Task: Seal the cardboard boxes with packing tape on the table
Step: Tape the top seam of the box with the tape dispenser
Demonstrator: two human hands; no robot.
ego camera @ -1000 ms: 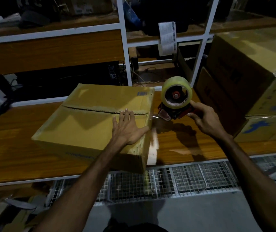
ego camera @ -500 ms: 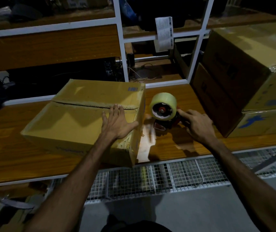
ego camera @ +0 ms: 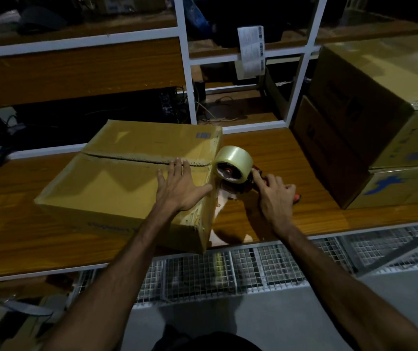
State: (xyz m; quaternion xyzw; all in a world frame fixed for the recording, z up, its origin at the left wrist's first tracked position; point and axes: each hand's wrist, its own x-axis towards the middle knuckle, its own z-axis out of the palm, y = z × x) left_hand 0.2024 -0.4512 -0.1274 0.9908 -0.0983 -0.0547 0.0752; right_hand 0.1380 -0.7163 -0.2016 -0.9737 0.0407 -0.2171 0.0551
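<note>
A flat cardboard box (ego camera: 117, 183) lies on the wooden table (ego camera: 266, 153), its top flaps meeting in a dark seam that runs left to right. My left hand (ego camera: 180, 186) rests flat on the box top near its right end, fingers spread, fingertips at the seam. My right hand (ego camera: 275, 196) grips the red handle of a tape dispenser (ego camera: 233, 171) with a roll of clear tape. The dispenser sits against the box's right side, level with the seam's end. Loose tape hangs down that side face.
Two large stacked cardboard boxes (ego camera: 380, 117) stand on the table at the right. White metal shelving (ego camera: 185, 72) rises behind the table with cables and a hanging paper label (ego camera: 251, 54). A wire mesh shelf (ego camera: 228, 272) lies below the table's front edge.
My right hand has brought the tape dispenser down and left, from above the table to the box's right side. My left hand stays flat on the box top.
</note>
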